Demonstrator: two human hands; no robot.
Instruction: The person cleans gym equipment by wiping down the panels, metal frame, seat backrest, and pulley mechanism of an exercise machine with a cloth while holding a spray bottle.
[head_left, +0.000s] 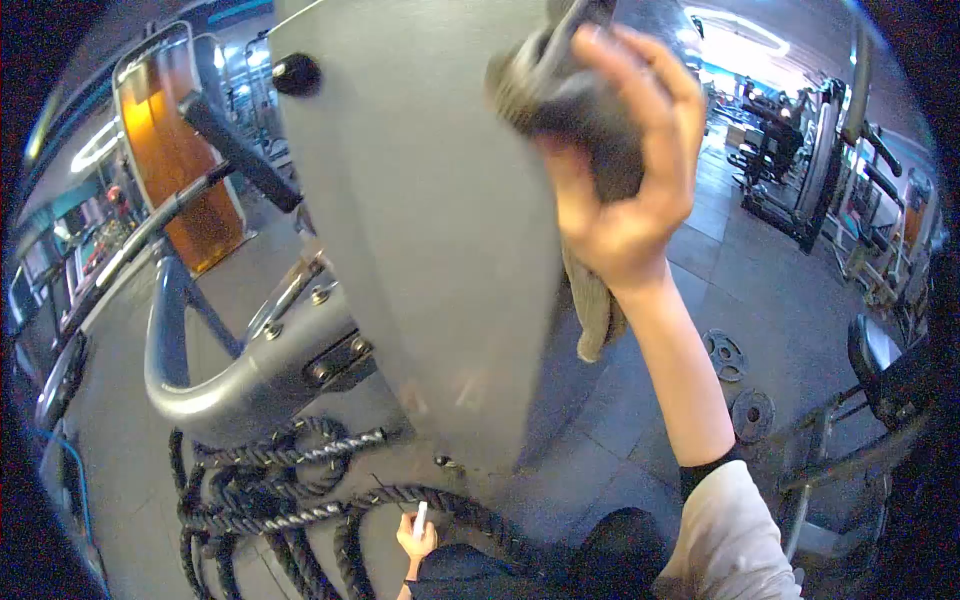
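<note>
My right hand is raised high, its fingers curled round a crumpled grey cloth. One end of the cloth dangles below the wrist. The hand is at the right edge of a tall grey machine panel; whether the cloth touches the panel is hard to tell, as the fingers are blurred. Low down near my lap, my left hand is closed on a small white object, too small to name. A black knob sticks out at the panel's upper left.
Thick black battle ropes lie coiled on the floor at lower left, beneath a curved grey machine frame. Weight plates lie on the floor at right. A bench machine stands at the right edge; more gym machines are behind.
</note>
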